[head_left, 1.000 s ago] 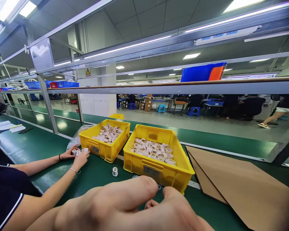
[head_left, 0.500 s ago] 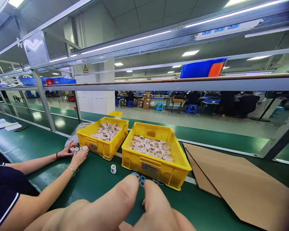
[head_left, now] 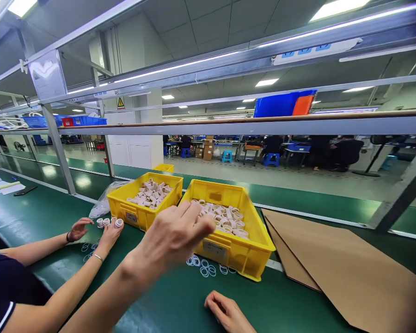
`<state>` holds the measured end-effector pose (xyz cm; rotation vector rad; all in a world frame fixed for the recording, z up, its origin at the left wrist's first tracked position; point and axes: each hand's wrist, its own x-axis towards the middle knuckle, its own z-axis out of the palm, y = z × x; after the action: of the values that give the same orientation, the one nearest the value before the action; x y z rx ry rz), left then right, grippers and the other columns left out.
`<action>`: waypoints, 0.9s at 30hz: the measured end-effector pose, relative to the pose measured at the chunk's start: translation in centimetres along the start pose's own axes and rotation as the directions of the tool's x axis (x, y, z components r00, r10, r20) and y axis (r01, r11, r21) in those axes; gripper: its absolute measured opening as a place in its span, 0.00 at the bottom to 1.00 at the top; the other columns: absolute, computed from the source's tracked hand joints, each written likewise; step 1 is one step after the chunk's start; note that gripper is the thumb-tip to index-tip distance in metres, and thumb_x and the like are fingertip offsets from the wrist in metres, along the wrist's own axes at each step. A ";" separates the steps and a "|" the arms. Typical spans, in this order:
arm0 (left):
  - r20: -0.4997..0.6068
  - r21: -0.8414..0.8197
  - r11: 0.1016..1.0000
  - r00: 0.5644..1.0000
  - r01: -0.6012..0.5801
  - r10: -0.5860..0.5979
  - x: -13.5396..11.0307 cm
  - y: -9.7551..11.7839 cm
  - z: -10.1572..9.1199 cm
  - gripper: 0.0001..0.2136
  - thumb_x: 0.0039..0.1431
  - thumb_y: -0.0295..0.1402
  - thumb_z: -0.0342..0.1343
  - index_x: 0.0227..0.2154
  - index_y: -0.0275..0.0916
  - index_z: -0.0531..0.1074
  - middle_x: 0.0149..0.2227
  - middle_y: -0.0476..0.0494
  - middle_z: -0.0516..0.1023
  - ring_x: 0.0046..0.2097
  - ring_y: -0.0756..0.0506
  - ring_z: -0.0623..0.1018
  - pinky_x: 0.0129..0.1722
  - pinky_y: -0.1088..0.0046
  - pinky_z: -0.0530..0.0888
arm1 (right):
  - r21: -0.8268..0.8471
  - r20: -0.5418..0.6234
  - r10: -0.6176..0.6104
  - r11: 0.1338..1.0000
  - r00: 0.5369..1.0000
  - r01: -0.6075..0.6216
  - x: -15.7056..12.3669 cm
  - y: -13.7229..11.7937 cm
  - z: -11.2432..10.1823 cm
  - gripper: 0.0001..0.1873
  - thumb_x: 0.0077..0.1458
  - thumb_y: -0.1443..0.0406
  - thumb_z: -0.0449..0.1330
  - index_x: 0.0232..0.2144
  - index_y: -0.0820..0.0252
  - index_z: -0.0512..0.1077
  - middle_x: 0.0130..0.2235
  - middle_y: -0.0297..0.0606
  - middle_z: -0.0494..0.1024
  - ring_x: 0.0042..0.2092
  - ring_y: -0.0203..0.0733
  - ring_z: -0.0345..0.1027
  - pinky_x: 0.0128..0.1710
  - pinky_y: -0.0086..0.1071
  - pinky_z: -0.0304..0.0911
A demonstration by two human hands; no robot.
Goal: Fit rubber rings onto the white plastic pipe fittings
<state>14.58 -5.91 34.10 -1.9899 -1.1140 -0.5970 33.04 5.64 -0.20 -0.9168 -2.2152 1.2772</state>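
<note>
My left hand is raised over the near left side of the right yellow bin; its fingertips are hidden and the hand is slightly blurred. White plastic ring-shaped pieces fill the bottom of that bin. Low over the green table, my right hand has its fingers curled in towards the thumb; whether anything is in them cannot be made out. Thin white rings lie on the table in front of the bin, between it and my right hand.
To the left, a co-worker's hands are by several white fittings. A second yellow bin holds similar pieces, with a clear plastic bag beside it. Cardboard sheets lie at right. A metal shelf rail crosses above.
My hands were close together at the front and have parted. The left has gone up and forward to the right bin; the right has drawn back. The co-worker's left hand has moved off the fittings.
</note>
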 end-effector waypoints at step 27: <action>0.521 -0.073 0.950 0.824 0.303 -0.223 -4.9 -4.8 12.0 0.15 0.69 0.30 0.40 0.53 0.37 0.65 0.48 0.37 0.78 0.49 0.40 0.78 0.44 0.64 0.76 | 0.054 0.050 0.017 0.998 0.999 -0.020 1.0 0.0 -0.7 0.23 0.66 0.47 0.46 0.33 0.55 0.68 0.26 0.29 0.62 0.28 0.39 0.56 0.29 0.32 0.49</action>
<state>8.34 2.73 25.36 -2.2112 -1.7342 -0.2978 32.78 6.75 0.18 -0.8963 -2.2026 1.3758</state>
